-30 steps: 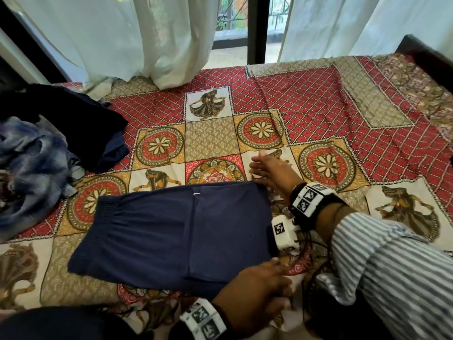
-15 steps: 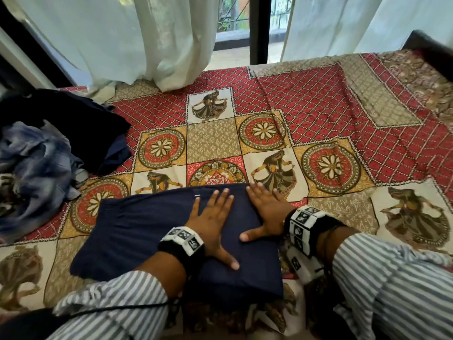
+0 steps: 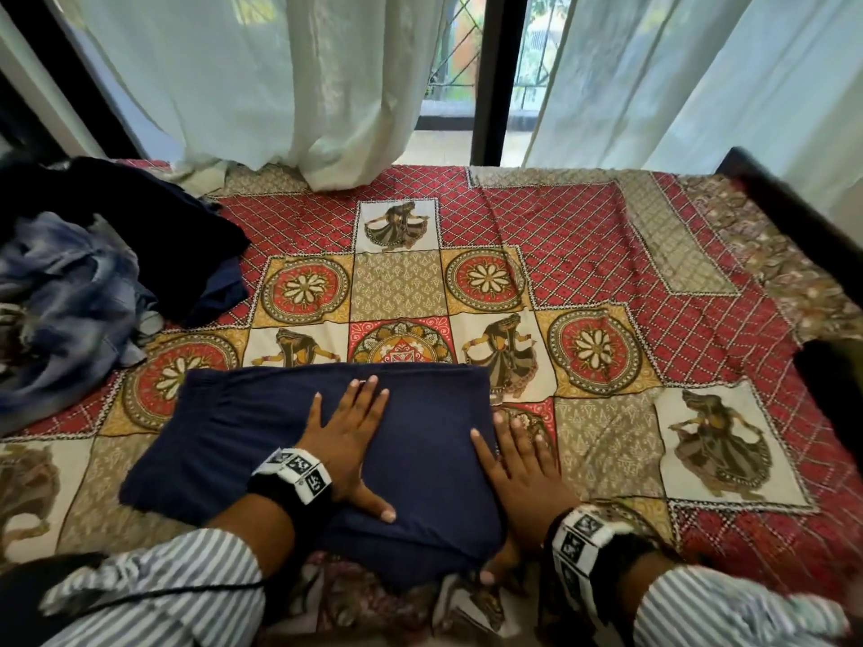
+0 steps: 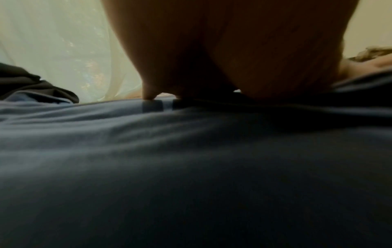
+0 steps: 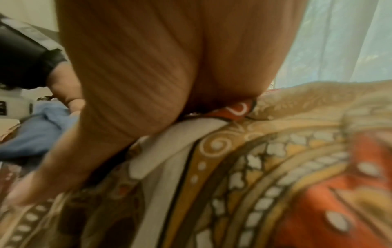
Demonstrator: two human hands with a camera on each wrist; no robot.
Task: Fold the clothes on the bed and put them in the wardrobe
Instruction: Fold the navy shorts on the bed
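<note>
A folded navy garment lies on the patterned bedspread near the bed's front edge. My left hand lies flat on its middle, fingers straight and spread. My right hand rests flat at the garment's right edge, partly on the bedspread, its thumb tucked at the fold's lower corner. In the left wrist view the palm presses the navy cloth. The right wrist view has the palm on the bedspread, blurred.
A heap of unfolded clothes, black and washed-out blue, sits at the bed's left. White curtains hang over the far edge. A dark bed frame borders the right side, with a dark object at the right.
One second ago both hands were at the garment's right edge. The left hand then came on top of it. The right hand has slid off its top to the right edge.
</note>
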